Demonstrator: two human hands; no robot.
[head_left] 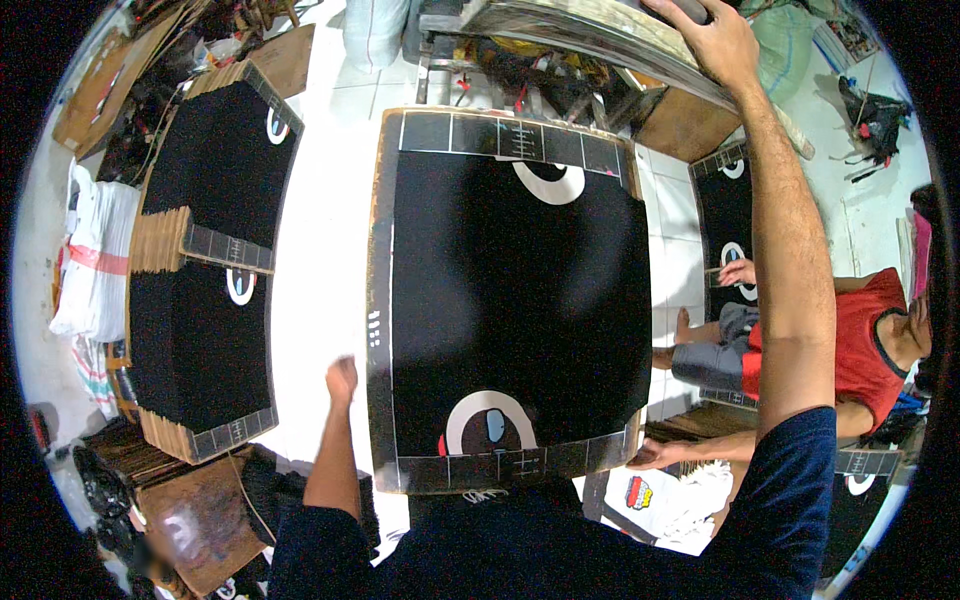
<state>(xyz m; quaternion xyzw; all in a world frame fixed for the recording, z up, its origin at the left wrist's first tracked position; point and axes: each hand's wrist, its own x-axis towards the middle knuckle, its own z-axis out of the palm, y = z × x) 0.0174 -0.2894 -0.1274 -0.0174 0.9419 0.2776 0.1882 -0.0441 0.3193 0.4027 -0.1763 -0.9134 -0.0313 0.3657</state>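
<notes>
In front of me lies a large board [381,300] covered with black fabric [520,300]. White curved shapes are printed at the fabric's far and near ends; the near one [465,425] has blue and red parts. My left hand [342,378] hangs beside the board's left edge, fingers curled, apart from it, with nothing visible in it. My right arm stretches far forward. At the upper edge my right hand [715,45] curls around a dark rounded object [688,10], cut off by the picture's edge, over a long worn frame [600,45].
More fabric-covered boards stand at left [220,330] and right [725,210]. A person in a red sleeveless top [850,330] sits at right, one hand [655,455] near my board's corner. White bundles [95,265] lie far left; a cluttered rack [520,75] stands beyond the board.
</notes>
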